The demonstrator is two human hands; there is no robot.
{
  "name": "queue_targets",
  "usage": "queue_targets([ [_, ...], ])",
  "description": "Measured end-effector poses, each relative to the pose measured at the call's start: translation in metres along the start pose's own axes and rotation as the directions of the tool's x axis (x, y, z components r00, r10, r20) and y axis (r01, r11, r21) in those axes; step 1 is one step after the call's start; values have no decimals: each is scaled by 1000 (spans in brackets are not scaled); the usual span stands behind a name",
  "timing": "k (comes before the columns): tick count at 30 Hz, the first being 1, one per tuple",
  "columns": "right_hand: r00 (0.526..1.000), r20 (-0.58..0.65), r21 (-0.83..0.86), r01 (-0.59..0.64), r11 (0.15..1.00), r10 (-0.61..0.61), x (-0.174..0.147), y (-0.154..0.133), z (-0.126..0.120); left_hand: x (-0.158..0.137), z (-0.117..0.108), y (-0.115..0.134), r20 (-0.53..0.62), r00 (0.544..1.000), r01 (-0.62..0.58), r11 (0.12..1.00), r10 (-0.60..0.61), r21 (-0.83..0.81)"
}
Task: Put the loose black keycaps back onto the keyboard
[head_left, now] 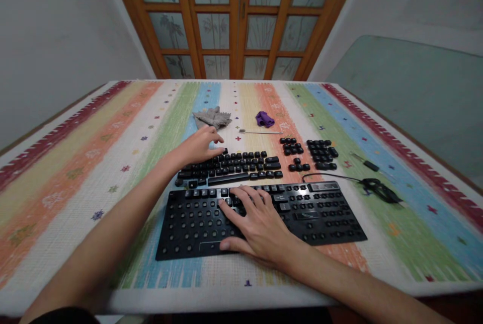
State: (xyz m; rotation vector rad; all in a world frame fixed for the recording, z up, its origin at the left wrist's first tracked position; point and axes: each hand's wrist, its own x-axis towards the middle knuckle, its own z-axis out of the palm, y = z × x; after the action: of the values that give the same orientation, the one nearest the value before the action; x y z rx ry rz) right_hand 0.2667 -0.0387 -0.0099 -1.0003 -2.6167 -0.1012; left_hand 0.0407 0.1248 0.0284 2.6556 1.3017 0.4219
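A black keyboard (184,236) lies near the front of the table, most of its key positions bare. Some keycaps sit along its top row and around my right hand (260,223). That hand rests palm down on the middle of the board, fingers spread, fingertips at the upper rows. Beyond the board, loose black keycaps (228,178) lie grouped in rows. My left hand (206,145) is over the far left of these rows, thumb and index finger apart, the thumb beside a keycap (225,151). Its other fingers are partly hidden.
A grey cloth (213,117), a crumpled purple cloth (264,119) and a thin brush (260,132) lie farther back. More keycaps (320,153) are grouped to the right, near a wire-ended tool (371,165) and the coiled keyboard cable (381,190). A striped cloth covers the table.
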Motion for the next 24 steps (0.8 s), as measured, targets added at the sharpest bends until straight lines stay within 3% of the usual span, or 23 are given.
queue_targets([
  [7,1000,-26,-17,-4,1000,4,-1,-1,2,25,6,-5,106,994,-27,999,24,31],
  [15,999,-38,16,-21,1000,21,-4,-4,2,33,9,-6,140,989,-51,999,50,-1],
  [18,999,-33,27,-22,999,22,-5,-2,2,30,0,-1,65,996,-55,998,56,-19],
  [20,999,-14,37,-30,999,31,-5,-1,1,21,-12,6,-74,993,-97,994,92,-58],
  [24,1000,6,40,-19,999,19,-3,0,-1,-17,-39,27,-245,956,-186,978,160,-89],
])
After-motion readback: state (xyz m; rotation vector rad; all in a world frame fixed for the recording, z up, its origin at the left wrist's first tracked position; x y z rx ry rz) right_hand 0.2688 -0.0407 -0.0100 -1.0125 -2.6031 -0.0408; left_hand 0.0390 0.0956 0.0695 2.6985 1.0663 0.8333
